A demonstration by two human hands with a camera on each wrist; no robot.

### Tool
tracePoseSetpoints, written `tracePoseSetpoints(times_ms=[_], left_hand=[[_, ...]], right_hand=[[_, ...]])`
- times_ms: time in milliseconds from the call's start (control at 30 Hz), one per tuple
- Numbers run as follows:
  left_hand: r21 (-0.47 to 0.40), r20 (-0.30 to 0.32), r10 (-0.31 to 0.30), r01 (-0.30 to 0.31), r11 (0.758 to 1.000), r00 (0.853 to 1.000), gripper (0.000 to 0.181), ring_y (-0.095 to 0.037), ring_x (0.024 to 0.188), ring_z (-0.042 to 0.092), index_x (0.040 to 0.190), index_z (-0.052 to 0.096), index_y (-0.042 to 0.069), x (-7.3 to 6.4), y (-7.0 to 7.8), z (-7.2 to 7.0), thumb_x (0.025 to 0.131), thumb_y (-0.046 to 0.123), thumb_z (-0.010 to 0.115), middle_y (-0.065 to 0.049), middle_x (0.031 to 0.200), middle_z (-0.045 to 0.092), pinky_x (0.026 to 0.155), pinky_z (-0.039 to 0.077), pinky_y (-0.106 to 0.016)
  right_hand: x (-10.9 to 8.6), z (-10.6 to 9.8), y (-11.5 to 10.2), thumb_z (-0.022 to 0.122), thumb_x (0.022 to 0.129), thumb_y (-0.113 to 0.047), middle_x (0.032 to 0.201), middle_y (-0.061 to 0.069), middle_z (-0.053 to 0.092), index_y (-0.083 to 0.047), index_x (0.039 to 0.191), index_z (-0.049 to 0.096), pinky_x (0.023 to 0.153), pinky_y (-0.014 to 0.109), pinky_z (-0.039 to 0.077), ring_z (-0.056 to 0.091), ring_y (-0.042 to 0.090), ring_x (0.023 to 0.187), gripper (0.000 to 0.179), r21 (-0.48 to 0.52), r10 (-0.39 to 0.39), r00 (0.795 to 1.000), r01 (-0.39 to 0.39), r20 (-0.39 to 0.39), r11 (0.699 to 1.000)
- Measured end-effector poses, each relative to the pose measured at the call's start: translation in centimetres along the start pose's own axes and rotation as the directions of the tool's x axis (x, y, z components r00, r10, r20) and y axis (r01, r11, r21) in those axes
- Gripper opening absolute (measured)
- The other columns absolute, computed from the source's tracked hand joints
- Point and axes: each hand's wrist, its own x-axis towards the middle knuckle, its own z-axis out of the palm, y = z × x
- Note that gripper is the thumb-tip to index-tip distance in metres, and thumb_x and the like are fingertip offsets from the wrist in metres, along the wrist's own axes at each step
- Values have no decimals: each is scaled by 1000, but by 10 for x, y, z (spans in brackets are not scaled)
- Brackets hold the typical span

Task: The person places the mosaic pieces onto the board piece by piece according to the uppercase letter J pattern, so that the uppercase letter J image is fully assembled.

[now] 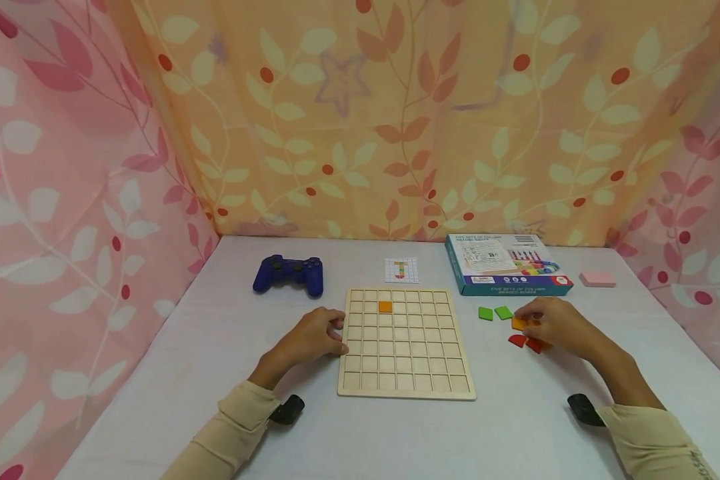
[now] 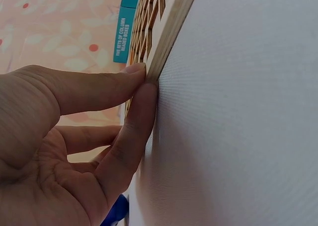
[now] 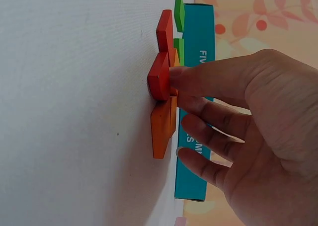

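Note:
My left hand (image 1: 313,335) is at the left edge of a wooden grid board (image 1: 369,381), its thumb and a finger pinching the rim in the left wrist view. One orange square tile (image 1: 385,307) sits in a cell near the board's top. To the right, my right hand (image 1: 557,328) reaches down among loose tiles, thumb and index finger around an orange tile (image 1: 519,324). Two red rounded tiles (image 3: 159,78) lie close by the thumb. Another orange tile (image 3: 160,131) lies under the hand, partly hidden in the head view. Two green tiles (image 1: 485,313) lie just left of the fingers.
Behind the board lies a pattern card (image 1: 413,277) with a coloured J-like shape. A blue game controller (image 1: 289,273) is at the back left. A teal-edged toy box (image 1: 510,288) and a pink block (image 1: 597,279) stand at the back right, before a floral curtain (image 1: 396,133).

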Motion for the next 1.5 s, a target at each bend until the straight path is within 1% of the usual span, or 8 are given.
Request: tracePoseSetpoints(times_ms=[200,300,433,533,767,1033,1200,1500], left_hand=[[-7,5,-3,3,1000,1000,69,-15,95,69,144,59,-8,0,1,0,82,0,89,-10,118,64,76,61,-29],[-5,9,17,-17,1000,1000,70,-16,96,70,144,58,-10,0,1,-1,81,-1,89,-12,119,64,77,61,-30],[-3,13,39,-39,999,999,72,-17,97,71,144,57,-12,-2,2,-2,80,-1,90,-13,120,65,77,62,-30],[-5,13,31,-31,1000,999,73,-17,96,71,144,57,-12,-2,2,-3,80,-1,90,-13,120,65,76,62,-30],[-2,-1,-1,1,1000,1000,71,-15,96,70,145,58,-8,0,1,-1,81,0,90,-9,120,65,78,62,-29],[-1,0,1,-1,1000,1000,71,-15,96,70,145,58,-8,1,0,-1,81,1,90,-9,119,65,79,61,-29],[-7,2,3,-3,1000,1000,71,-15,97,70,145,58,-8,1,-2,-2,82,1,90,-9,120,65,79,61,-30],[-5,8,-1,1,1000,1000,71,-15,96,70,145,59,-8,1,0,-1,82,1,90,-9,120,65,79,61,-29]], right_hand=[[0,-2,-1,80,92,-15,110,16,74,5,126,74,67,28,58,61,27,98,41,-7,-1,1000,1,0,1000],[0,-2,-2,80,91,-17,112,18,73,5,128,73,65,29,59,62,28,99,43,8,-2,1000,2,-11,1000],[-1,-2,-5,79,91,-22,113,18,72,1,130,73,64,31,60,61,31,104,45,28,0,1000,1,-24,1000],[1,0,-12,79,91,-25,114,16,70,-2,129,74,64,31,60,58,31,106,45,38,-9,999,10,-30,999],[12,5,-32,80,89,-23,111,11,72,-5,124,77,73,34,56,58,34,108,39,-9,-90,994,89,-62,996],[28,15,-55,79,92,-20,110,4,73,-9,125,77,89,48,57,62,29,107,35,0,-174,981,175,-86,985],[41,25,-68,79,93,-18,106,2,73,-8,124,79,89,43,52,61,28,105,32,-12,-236,968,236,-89,972],[63,38,-94,80,90,-16,106,2,74,-7,118,80,89,41,49,61,26,103,29,57,-273,960,277,-65,959]])
